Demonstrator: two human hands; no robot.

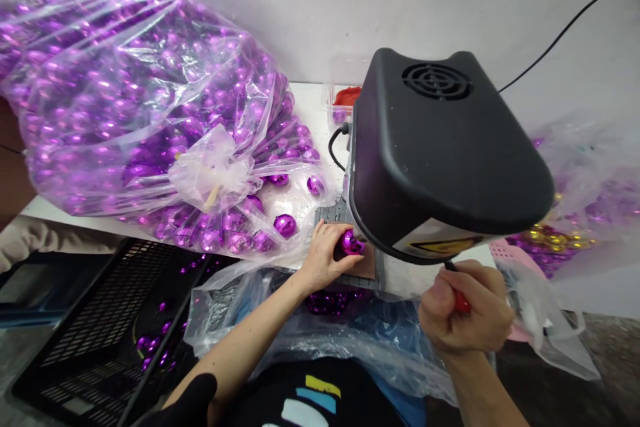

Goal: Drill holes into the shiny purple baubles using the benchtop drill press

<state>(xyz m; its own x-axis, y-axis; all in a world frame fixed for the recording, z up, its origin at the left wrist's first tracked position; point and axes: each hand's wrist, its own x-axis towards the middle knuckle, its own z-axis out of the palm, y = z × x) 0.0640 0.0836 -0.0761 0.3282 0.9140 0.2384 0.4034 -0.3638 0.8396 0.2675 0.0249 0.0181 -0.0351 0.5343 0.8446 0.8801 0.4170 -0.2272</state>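
White tabletop (310,103) runs back to a pale wall, crowded on the left by a big clear bag (140,100) of purple balls and on the right by a black machine (445,147), which leaves only a narrow strip of open room at the front edge under the machine's overhang. On that strip the left hand (323,257) pinches one purple ball (351,242) between thumb and fingertips, holding it down on a small brown pad (367,267) just beneath the machine's head. Just right of it, near the table edge, the right hand (465,317) is fisted tight around a red handle (461,301), and a black crate (100,327) with a few loose balls sits below the table to the left.
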